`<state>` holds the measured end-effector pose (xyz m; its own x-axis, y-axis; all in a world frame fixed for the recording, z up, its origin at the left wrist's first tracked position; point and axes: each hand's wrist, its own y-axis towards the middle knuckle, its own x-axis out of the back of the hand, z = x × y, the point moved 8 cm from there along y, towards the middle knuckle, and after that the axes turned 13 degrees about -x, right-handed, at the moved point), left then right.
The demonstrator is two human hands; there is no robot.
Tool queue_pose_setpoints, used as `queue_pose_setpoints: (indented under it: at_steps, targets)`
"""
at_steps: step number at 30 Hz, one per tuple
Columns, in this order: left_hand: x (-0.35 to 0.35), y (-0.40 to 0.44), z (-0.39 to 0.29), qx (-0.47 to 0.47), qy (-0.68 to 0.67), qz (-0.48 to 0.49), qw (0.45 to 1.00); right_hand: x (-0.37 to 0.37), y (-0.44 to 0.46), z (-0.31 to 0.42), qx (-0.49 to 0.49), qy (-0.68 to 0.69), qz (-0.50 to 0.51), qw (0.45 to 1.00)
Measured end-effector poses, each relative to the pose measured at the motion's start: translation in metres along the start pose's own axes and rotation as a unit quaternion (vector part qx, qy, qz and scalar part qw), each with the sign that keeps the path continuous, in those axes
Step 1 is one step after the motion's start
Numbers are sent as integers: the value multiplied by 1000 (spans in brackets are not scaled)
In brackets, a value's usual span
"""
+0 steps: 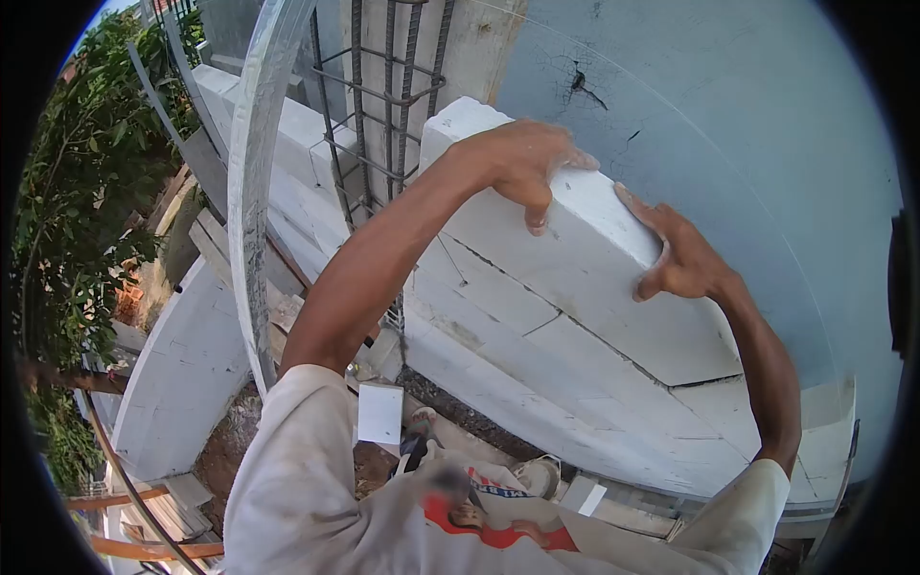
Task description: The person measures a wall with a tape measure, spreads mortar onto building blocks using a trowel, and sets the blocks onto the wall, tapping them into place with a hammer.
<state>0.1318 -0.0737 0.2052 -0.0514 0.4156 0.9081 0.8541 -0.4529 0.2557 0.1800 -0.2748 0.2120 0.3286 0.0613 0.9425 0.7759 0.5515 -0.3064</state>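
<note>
A long white block [575, 259] sits on top of a wall of white blocks [508, 316]. My left hand [527, 168] curls over its top edge, fingers on the far side and thumb on the near face. Farther right, my right hand [680, 251] grips the same top edge, its thumb on the near face. Dark joints show beneath the block and at its lower right end. A smooth grey wall [728, 125] stands right behind it.
Upright steel rebar [391, 105] rises left of the block. A long pale metal bar [247, 192] crosses the left side. Lower down are a loose white block [380, 414] and a person's foot. Leafy branches [77, 192] fill the far left.
</note>
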Motion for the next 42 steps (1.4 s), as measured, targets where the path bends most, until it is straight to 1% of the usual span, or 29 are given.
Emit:
queue_pose_setpoints:
  at_steps: [2, 4, 5, 6, 7, 8, 10, 12, 13, 15, 16, 18, 19, 21, 22, 24, 26, 27, 28, 29, 31, 32, 33, 34, 35, 37, 39, 40, 42]
  targets:
    - [-8, -5, 0, 19, -17, 8, 1000, -1, 0, 0, -3, 26, -5, 1000]
    - [-6, -18, -8, -17, 94, -86, 992, -4, 1, -2, -4, 18, -12, 1000]
    - [-18, -32, -10, -9, 87, -89, 992, -4, 1, -4, -8, 19, -25, 999]
    - [-8, -55, -24, -26, 158, -241, 957, -9, 2, -6, -6, 12, -18, 1000]
    - [-2, -83, -38, -42, 228, -386, 893, -10, 1, -9, 6, 12, -29, 999]
    - [-15, -100, -32, -38, 224, -389, 893, -9, 0, -15, 16, 13, -43, 999]
    - [-30, -173, -7, 7, 180, -592, 786, -9, -10, -38, 22, -7, -59, 998]
    - [-65, -223, 36, 154, 107, -648, 738, -8, -26, -62, 21, -24, -78, 996]
    - [-79, -237, 53, 152, 99, -648, 740, -8, -33, -74, 12, -22, -77, 997]
    - [-109, -248, 103, 223, 2, -579, 784, -11, -41, -82, -2, -20, -72, 997]
    - [-115, -251, 113, 224, -3, -577, 786, -12, -43, -85, -25, -22, -71, 997]
    - [-119, -239, 126, 213, 48, -506, 834, -13, -43, -88, -52, -20, -71, 996]
    - [-122, -237, 134, 211, 44, -502, 837, -12, -42, -89, -65, -17, -68, 995]
    - [-127, -239, 149, 269, 9, -518, 812, -16, -37, -95, -88, -9, -64, 994]
    - [-128, -240, 154, 309, 29, -484, 818, -16, -33, -94, -49, -24, -99, 994]
    - [-134, -240, 170, 348, 26, -444, 825, -17, -36, -104, -49, -37, -121, 991]
    - [-135, -239, 172, 330, 20, -441, 835, -15, -40, -108, -93, -24, -94, 991]
    - [-135, -238, 172, 320, 16, -439, 839, -15, -41, -107, -98, -12, -82, 992]
    - [-137, -235, 171, 285, 15, -444, 849, -14, -43, -112, -88, -13, -100, 991]
    - [-142, -234, 175, 284, -13, -444, 850, -17, -44, -116, -72, -16, -115, 991]
    - [-148, -236, 179, 269, 7, -453, 850, -18, -45, -119, -69, -10, -114, 991]
    - [-147, -234, 176, 277, -2, -446, 851, -18, -45, -122, -89, -3, -117, 989]
    - [-146, -233, 173, 288, -8, -439, 851, -17, -46, -119, -72, -11, -111, 991]
    - [-149, -234, 179, 274, -26, -445, 852, -17, -47, -115, -51, -19, -104, 993]
    - [-153, -235, 187, 262, -44, -453, 851, -17, -47, -117, -63, -15, -108, 992]
    - [-154, -233, 187, 253, -70, -458, 850, -15, -49, -111, -20, -7, -109, 994]
    - [-156, -224, 186, 237, -208, -445, 838, -13, -50, -109, -37, -10, -100, 994]
    - [-152, -224, 181, 252, -143, -439, 851, -14, -51, -109, -44, -13, -87, 995]
    - [-150, -222, 175, 251, -123, -436, 855, -12, -54, -107, -30, 0, -89, 996]
